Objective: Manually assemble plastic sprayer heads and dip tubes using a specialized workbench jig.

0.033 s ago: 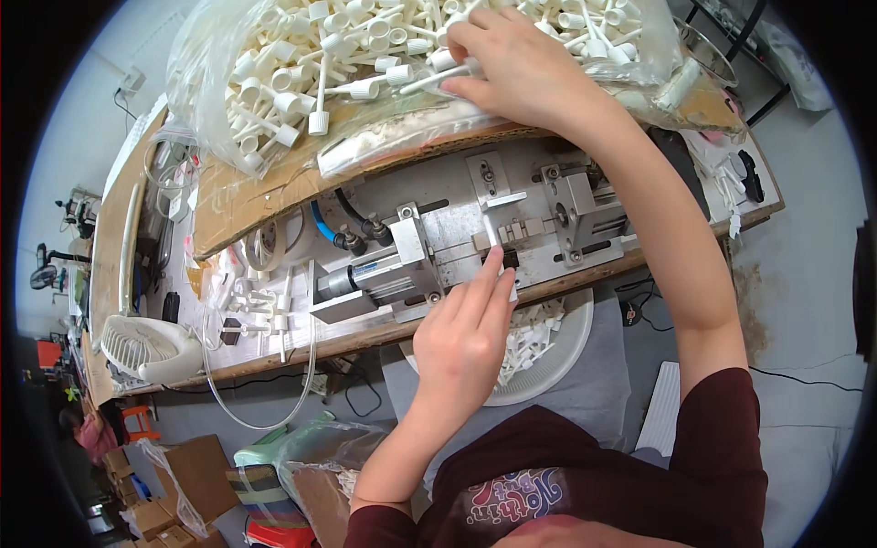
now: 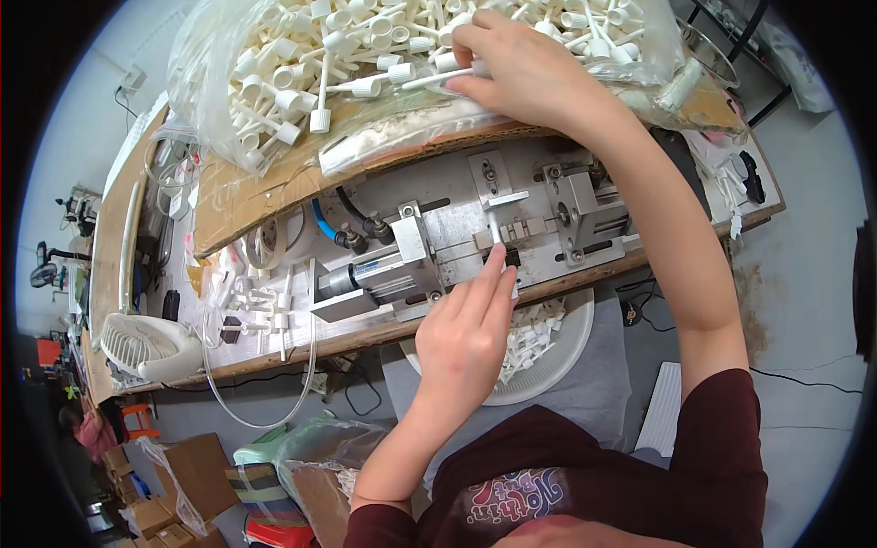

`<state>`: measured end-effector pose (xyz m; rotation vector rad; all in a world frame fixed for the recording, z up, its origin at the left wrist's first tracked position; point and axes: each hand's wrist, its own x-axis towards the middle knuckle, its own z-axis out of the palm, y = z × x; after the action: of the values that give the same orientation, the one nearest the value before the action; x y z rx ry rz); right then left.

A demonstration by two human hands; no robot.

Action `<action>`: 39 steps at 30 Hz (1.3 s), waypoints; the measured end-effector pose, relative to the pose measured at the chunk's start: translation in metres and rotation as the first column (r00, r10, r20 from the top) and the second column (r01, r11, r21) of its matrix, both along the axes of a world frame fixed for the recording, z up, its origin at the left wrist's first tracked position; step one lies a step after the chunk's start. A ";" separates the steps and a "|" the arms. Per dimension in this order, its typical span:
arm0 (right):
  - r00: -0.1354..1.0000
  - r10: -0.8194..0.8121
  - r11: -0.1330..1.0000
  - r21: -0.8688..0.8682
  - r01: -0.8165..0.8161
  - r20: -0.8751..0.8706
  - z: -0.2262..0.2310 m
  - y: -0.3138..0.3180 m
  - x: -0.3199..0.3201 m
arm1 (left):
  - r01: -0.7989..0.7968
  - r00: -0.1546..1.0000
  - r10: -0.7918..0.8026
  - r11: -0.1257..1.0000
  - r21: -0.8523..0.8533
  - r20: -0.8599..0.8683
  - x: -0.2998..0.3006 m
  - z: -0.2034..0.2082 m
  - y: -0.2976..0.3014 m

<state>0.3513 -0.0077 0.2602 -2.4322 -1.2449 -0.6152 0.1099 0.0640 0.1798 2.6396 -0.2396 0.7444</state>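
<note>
My left hand (image 2: 463,342) reaches in over the machine's front edge with fingers stretched out. A fingertip touches the lower end of a white plastic stem (image 2: 495,228) at the small metal block (image 2: 519,230) in the middle of the metal fixture (image 2: 457,260). Beyond, my right hand (image 2: 525,73) rests at the front of a heap of white stemmed plastic caps (image 2: 379,36). Its thumb and bent forefinger close around the end of a white stemmed cap (image 2: 429,80); the palm partly hides it.
A cardboard sheet (image 2: 247,205) carries the heap in its clear plastic bag (image 2: 196,87). Air cylinders (image 2: 365,283) flank the fixture. Below the table edge stands a white basin (image 2: 577,342) with white pieces. A small white fan (image 2: 151,349) and a looped tube (image 2: 265,425) are at left.
</note>
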 end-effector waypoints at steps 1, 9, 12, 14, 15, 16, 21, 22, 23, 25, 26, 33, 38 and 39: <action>0.989 -0.014 0.998 -0.058 0.005 -0.145 0.008 -0.003 -0.003 | 0.008 1.000 -0.008 1.000 0.012 -0.003 0.001 -0.004 0.000; 0.923 -0.060 0.977 -0.212 -0.023 -0.380 0.046 -0.011 -0.009 | 0.008 0.998 -0.004 0.998 0.062 -0.062 0.007 0.000 0.003; 0.869 -0.107 0.958 -0.285 -0.041 -0.483 0.061 -0.006 -0.010 | -0.017 0.997 0.023 0.997 0.071 -0.077 0.005 0.001 0.001; 0.922 -0.058 0.963 -0.265 -0.049 -0.383 0.054 -0.004 -0.005 | -0.027 0.996 0.033 0.997 0.075 -0.081 0.005 0.002 0.000; 0.944 -0.070 0.964 -0.265 -0.019 -0.322 0.049 -0.002 -0.003 | -0.026 0.996 0.032 0.997 0.074 -0.078 0.006 0.001 0.000; 0.963 -0.078 0.964 -0.265 0.007 -0.258 0.043 0.001 -0.002 | -0.030 0.997 0.035 0.997 0.071 -0.076 0.006 0.000 0.000; 0.971 0.205 0.939 0.306 -0.159 -0.124 0.033 -0.019 -0.025 | -0.036 0.995 0.042 0.997 0.065 -0.093 0.005 0.000 0.002; 0.961 0.178 0.935 0.342 -0.097 -0.213 0.039 -0.027 -0.042 | -0.032 0.995 0.038 0.997 0.065 -0.094 0.005 0.002 0.002; 0.938 0.176 0.919 0.392 -0.048 -0.297 0.041 -0.037 -0.057 | 0.002 0.998 -0.001 1.000 0.015 -0.063 0.006 0.005 0.003; 0.859 0.239 0.859 0.510 0.030 -0.454 0.034 -0.049 -0.084 | 0.047 0.999 -0.047 0.996 -0.077 -0.007 0.005 0.008 0.007; 0.804 0.289 0.821 0.567 0.072 -0.520 0.028 -0.055 -0.097 | 0.048 0.995 -0.035 0.988 -0.147 0.093 0.005 0.009 0.007; 0.766 0.280 0.868 0.494 0.056 -0.579 -0.040 -0.082 -0.160 | 0.209 0.961 -0.127 0.916 -0.342 0.246 0.003 0.022 0.001; 0.644 0.359 0.848 0.524 0.076 -0.675 -0.055 -0.093 -0.170 | 0.178 0.983 -0.131 0.866 -0.468 0.131 -0.008 0.012 0.001; 0.628 0.363 0.841 0.533 0.098 -0.688 -0.056 -0.095 -0.172 | 0.134 0.990 -0.092 0.843 -0.522 0.105 -0.010 0.010 -0.001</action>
<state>0.1792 -0.1032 0.2044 -1.7485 -0.7294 0.1656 0.1003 0.0625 0.1900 2.0573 -0.1770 0.7456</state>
